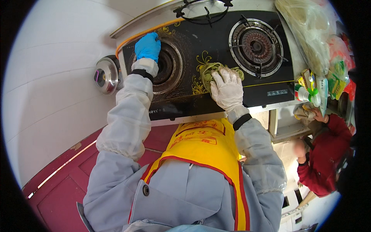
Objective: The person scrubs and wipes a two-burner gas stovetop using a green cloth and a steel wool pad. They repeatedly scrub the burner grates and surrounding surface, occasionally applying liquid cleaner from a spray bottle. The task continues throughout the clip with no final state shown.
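Note:
My left hand (148,47), in a blue glove, is closed like a fist over the upper left rim of the left burner (169,69). Something small and dark shows at its fingers; whether it grips that, I cannot tell. My right hand (227,87), in a whitish glove, presses on a crumpled green cloth (207,75) on the black glass gas hob (200,43), between the two burners. Brown grime surrounds the left burner. The right burner (256,46) has metal prongs around it. A black pan support (207,18) lies at the hob's back edge.
An orange gas hose (150,29) runs along the hob's back left. A steel pot lid (107,76) is at the left wall. Plastic bags (311,32), boxes and a spray bottle (314,98) crowd the right counter. A person in red (324,156) holds a cloth (304,113) at lower right.

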`<action>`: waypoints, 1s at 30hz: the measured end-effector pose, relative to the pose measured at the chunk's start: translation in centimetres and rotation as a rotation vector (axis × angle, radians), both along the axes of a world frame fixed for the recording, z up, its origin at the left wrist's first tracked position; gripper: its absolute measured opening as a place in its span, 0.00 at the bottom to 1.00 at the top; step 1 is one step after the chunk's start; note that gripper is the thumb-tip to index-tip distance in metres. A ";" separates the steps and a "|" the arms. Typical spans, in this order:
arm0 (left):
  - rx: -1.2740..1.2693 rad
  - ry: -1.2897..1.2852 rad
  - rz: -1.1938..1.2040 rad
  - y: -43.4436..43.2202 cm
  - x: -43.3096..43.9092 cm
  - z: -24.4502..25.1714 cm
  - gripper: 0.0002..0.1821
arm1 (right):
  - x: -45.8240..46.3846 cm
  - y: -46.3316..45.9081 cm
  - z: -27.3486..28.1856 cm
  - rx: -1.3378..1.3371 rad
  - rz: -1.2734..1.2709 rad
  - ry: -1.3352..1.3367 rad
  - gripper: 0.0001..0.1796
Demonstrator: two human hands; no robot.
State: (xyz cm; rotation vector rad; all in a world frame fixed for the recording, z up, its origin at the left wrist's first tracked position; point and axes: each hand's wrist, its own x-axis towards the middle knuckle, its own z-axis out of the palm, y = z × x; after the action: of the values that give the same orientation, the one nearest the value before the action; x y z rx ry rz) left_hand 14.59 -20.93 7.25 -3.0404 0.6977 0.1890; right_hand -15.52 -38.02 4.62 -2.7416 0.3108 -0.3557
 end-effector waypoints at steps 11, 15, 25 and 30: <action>-0.141 -0.001 -0.213 -1.3 -3.7 0.2 0.15 | 0.1 0.1 -0.1 -0.004 -0.005 -0.020 0.20; -0.052 -0.068 -0.118 -1.0 -0.5 -0.3 0.12 | 0.0 0.0 -0.2 -0.004 -0.004 -0.012 0.20; -0.001 0.029 -0.321 -1.1 -7.4 -0.6 0.12 | -0.1 0.0 -0.1 0.010 0.002 -0.021 0.20; -0.020 0.011 -0.523 1.1 -11.2 -0.3 0.07 | -0.3 0.2 -0.2 -0.011 0.001 -0.058 0.20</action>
State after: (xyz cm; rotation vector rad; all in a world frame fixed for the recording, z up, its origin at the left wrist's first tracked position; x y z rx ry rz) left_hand 3.38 -19.83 6.91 -2.7478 1.4577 0.1843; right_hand -15.79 -37.84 4.41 -2.7359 0.2932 -0.4362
